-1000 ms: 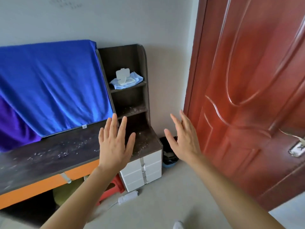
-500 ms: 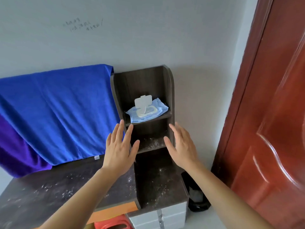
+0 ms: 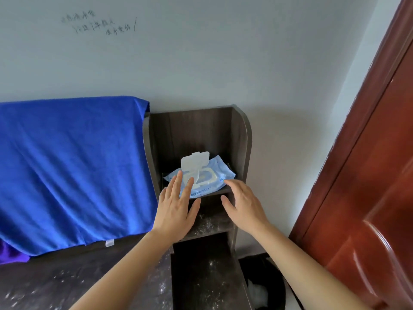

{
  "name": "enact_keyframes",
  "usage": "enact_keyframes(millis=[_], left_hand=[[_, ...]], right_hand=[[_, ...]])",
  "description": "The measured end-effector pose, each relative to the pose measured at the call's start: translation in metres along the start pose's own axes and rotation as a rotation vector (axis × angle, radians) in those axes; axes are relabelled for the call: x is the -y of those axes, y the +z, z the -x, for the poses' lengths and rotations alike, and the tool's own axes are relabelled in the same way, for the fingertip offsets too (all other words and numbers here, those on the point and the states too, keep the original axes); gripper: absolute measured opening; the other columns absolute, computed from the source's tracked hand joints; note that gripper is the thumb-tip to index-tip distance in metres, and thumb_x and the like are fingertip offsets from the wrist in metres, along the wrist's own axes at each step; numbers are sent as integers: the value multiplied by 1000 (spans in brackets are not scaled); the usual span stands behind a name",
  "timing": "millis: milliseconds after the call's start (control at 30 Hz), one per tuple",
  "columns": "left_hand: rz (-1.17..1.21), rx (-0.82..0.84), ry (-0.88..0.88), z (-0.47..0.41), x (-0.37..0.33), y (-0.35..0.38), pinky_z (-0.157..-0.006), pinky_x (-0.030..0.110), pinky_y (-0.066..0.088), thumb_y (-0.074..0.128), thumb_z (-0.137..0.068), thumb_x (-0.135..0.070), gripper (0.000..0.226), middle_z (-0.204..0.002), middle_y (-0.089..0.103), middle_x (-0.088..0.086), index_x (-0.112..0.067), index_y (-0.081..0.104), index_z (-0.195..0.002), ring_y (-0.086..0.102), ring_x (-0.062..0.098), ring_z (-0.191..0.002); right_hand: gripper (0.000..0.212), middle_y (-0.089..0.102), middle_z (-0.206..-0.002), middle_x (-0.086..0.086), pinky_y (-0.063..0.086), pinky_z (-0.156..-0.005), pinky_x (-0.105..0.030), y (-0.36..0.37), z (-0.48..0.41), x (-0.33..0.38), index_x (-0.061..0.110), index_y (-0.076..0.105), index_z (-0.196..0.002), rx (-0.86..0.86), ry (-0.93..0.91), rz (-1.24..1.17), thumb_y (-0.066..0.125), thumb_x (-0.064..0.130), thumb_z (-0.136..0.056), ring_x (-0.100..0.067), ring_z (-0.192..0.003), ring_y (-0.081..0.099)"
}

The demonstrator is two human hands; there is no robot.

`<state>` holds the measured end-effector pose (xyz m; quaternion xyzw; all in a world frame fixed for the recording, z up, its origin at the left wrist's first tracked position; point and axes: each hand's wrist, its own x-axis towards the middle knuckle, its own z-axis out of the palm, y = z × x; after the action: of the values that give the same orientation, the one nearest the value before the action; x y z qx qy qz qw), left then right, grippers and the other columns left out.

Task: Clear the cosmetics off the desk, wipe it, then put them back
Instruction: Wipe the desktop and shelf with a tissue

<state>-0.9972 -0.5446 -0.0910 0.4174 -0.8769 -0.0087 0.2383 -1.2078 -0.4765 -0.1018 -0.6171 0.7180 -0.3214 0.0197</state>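
A light blue pack of wet wipes [image 3: 220, 175] with its white lid flipped up lies on the upper shelf of a dark wooden shelf unit [image 3: 242, 139]. My left hand [image 3: 176, 209] is raised with straight fingers, its fingertips in front of the pack's left part. My right hand [image 3: 243, 204] is held up with relaxed fingers just to the right of and below the pack. Neither hand holds anything. The dark desk top [image 3: 55, 285] at the lower left is speckled with white dust. No cosmetics are in view.
A blue cloth [image 3: 67, 171] hangs over the back of the desk, with a purple cloth [image 3: 11, 256] at its lower left corner. A red-brown door [image 3: 368, 198] stands at the right. A black bin [image 3: 266, 287] sits on the floor beside the shelf unit.
The view has swung up and closer to the shelf unit. Both hands have moved forward and up, from over the desk to the wet wipes pack.
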Motion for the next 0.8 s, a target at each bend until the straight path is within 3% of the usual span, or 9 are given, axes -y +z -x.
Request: enact_keyframes(millis=[167,367,567,700,800], left_hand=[[24,28,29,-46,15,25,-111,50,35,32,-100,-53,60,-162,24,10,-22,34,-151,31,31,-146],[16,71,21,-53,17,53,-114,52,30,30,-100,-51,61,-163,20,12,-22,29,-154,26,33,-148],[-95,139,40,-67,18,62,-120,46,22,23,-102,-55,61,-166,-13,0,-31,14,-157,-2,22,-153],[-147,180,50,-74,16,62,-117,47,28,21,-102,-56,62,-166,-9,-4,-27,23,-156,5,24,-153],[-167,189,-4,-71,15,64,-118,47,28,17,-100,-60,68,-166,-5,-4,-22,26,-156,11,23,-152]], right_hand=[[49,46,-147,7,36,-96,-12,2,-47,-1,24,43,-146,3,11,-24,56,34,-100,-10,-131,48],[47,45,-149,9,33,-93,-8,30,-82,-5,28,42,-147,49,12,-110,54,33,-102,-9,-132,48],[44,47,-147,10,39,-94,-16,48,-111,-27,29,44,-145,111,2,-215,55,27,-102,-11,-129,51],[39,51,-144,6,35,-101,-16,59,-111,-40,21,52,-141,113,-78,-185,54,22,-102,-12,-130,50],[34,59,-137,5,42,-107,-24,65,-107,-43,17,61,-134,80,-116,-213,53,18,-102,-11,-128,52]])
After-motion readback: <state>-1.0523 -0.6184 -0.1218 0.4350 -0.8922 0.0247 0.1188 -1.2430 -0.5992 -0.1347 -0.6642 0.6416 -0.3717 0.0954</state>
